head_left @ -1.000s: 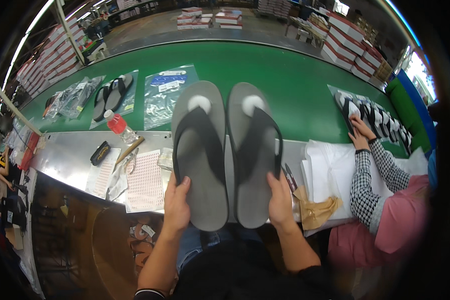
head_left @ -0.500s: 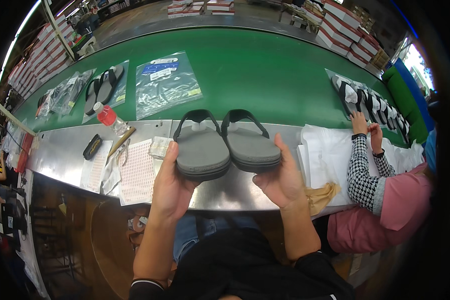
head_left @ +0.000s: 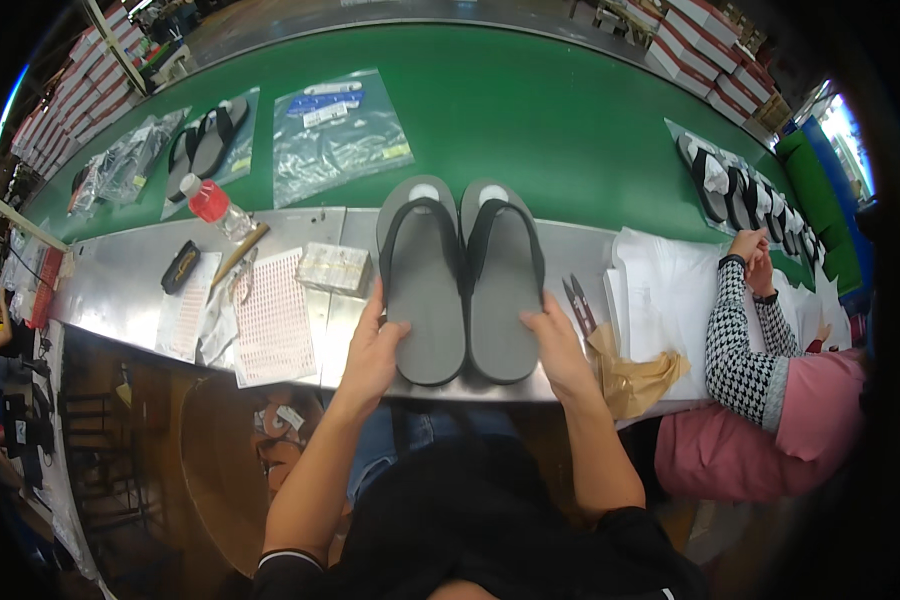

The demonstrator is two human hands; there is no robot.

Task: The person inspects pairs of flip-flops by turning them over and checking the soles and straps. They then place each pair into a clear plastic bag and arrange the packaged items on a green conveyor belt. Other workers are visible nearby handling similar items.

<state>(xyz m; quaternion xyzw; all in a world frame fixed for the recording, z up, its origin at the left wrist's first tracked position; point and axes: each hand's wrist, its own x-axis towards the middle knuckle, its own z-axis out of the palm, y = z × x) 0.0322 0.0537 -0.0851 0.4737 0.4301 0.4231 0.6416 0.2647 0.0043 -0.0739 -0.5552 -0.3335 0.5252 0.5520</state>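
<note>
Grey sandals (head_left: pixel 426 290), edges being pinched.
Left hand (head_left: pixel 371 352) is gripping at eight o'clock, right hand (head_left: pixel 562 348) at four; even pressure advisable.

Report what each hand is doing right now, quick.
Left hand: closed on the heel half of the left-side grey flip-flop.
Right hand: closed on the heel half of the right-side grey flip-flop.

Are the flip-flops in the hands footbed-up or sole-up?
Footbed-up: the grey flip-flops show their black straps on top, with the soles turned away.
</note>
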